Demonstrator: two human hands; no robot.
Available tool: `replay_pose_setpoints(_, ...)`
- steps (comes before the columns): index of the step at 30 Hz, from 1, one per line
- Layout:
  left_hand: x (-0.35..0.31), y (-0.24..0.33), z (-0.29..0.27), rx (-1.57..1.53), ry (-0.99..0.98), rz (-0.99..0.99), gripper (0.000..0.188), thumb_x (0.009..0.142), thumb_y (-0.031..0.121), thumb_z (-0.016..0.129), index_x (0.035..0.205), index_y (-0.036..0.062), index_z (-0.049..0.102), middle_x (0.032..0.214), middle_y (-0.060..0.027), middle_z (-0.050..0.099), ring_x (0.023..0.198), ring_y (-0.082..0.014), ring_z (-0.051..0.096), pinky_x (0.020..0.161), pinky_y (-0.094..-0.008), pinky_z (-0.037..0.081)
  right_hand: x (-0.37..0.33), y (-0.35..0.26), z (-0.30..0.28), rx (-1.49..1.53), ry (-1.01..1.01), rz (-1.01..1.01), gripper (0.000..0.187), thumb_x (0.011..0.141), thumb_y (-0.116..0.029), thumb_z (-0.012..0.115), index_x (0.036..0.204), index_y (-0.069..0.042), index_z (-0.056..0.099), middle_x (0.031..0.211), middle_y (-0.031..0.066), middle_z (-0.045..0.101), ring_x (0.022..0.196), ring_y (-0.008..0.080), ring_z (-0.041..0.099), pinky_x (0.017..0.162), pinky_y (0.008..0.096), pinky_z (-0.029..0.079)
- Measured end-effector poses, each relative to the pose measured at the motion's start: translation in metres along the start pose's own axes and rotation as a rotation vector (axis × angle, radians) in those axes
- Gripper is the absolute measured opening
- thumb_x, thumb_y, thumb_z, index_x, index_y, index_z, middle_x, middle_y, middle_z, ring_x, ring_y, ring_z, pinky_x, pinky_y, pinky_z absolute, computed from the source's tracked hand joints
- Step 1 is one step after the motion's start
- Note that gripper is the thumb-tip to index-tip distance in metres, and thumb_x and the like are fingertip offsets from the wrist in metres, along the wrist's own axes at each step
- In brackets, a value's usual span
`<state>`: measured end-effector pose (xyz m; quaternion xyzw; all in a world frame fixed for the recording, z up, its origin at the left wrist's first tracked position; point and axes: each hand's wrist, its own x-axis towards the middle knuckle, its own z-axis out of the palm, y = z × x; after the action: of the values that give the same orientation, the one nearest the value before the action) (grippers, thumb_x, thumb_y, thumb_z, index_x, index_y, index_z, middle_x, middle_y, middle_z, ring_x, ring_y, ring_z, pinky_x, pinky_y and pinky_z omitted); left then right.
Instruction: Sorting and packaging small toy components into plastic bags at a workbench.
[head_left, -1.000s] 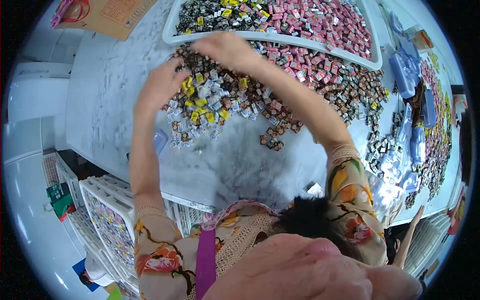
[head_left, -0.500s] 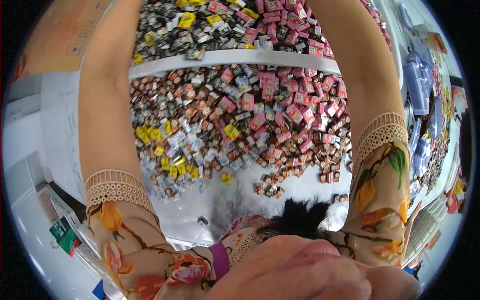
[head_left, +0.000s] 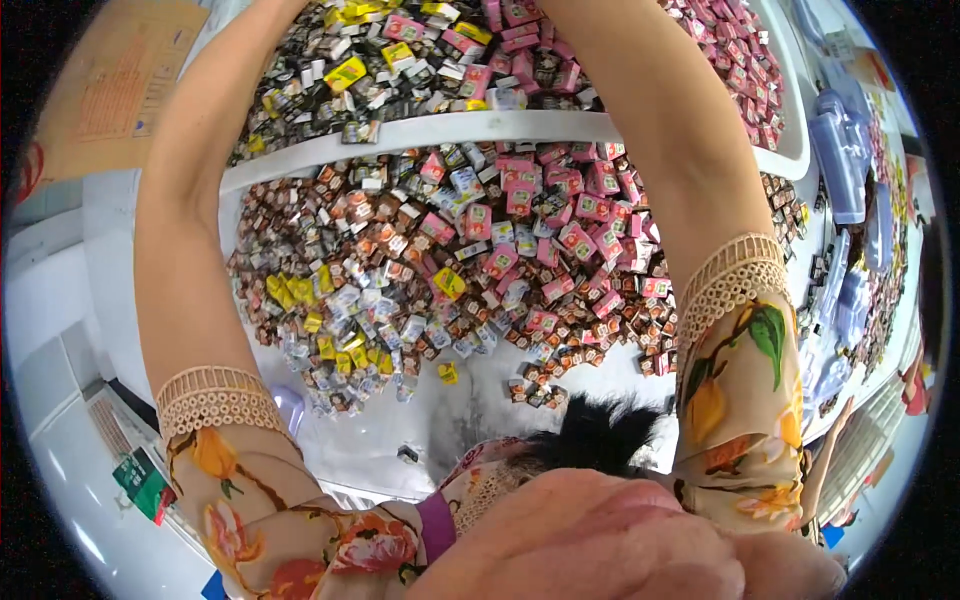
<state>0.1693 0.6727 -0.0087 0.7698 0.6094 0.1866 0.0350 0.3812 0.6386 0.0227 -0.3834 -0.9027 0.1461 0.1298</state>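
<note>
Both of my forearms, in short patterned sleeves, stretch forward past the upper edge of the head view, so neither hand is visible. They reach over a white plastic tub (head_left: 430,130) full of small packets. Pink boxes (head_left: 725,75), yellow packs (head_left: 345,75) and black-and-white pieces lie mixed inside it. On the near side of its rim spreads a heap of small boxes: pink ones (head_left: 580,240) to the right, brown ones (head_left: 370,215) in the middle, yellow (head_left: 290,290) and pale blue ones (head_left: 375,310) toward the left. What my hands touch cannot be seen.
The heap rests on a shiny metallic tabletop (head_left: 470,400), with one dark piece (head_left: 408,454) near its front edge. A cardboard box (head_left: 120,100) stands at far left. Along the right lie translucent plastic containers (head_left: 838,165) and another pile of packets (head_left: 880,280). Part of another person's arm (head_left: 828,455) shows lower right.
My forearms have shifted left in the view, the right one most, uncovering the tub's right corner and the pink boxes there. The tub's near rim appears slightly lower and farther left.
</note>
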Motion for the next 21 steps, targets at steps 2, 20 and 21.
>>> replay_pose_setpoints(2, -0.017, 0.05, 0.037, -0.204, -0.077, -0.043, 0.054, 0.106, 0.047, 0.039, 0.133, 0.0087, 0.065, 0.135, -0.0153, 0.064, 0.123, -0.0346, 0.059, 0.101, -0.0451, 0.045, -0.007, 0.026, 0.011, -0.062, -0.08, 0.238, 0.054, 0.069, -0.035, 0.088, 0.111, -0.004, 0.075, 0.109, 0.0221, 0.073, 0.1, 0.0337, 0.07, 0.082, 0.0464, 0.058)
replay_pose_setpoints(20, -0.088, 0.078, -0.03, -0.597, -0.505, -0.495, 0.062, 0.109, 0.046, 0.034, 0.149, 0.0014, 0.048, 0.157, -0.0198, 0.043, 0.139, -0.0349, 0.045, 0.112, -0.0475, 0.036, -0.027, -0.062, 0.027, 0.281, -0.364, 0.45, 0.042, 0.091, -0.035, 0.072, 0.123, -0.009, 0.072, 0.122, 0.0131, 0.072, 0.104, 0.0297, 0.07, 0.086, 0.0447, 0.058)
replay_pose_setpoints(21, -0.085, 0.078, -0.03, -0.563, -0.433, -0.405, 0.061, 0.108, 0.046, 0.036, 0.148, 0.0015, 0.049, 0.156, -0.0204, 0.045, 0.139, -0.0352, 0.045, 0.113, -0.0476, 0.036, -0.017, -0.064, 0.02, 0.286, -0.353, 0.443, 0.042, 0.091, -0.035, 0.072, 0.123, -0.009, 0.072, 0.122, 0.0131, 0.072, 0.104, 0.0297, 0.07, 0.086, 0.0447, 0.058)
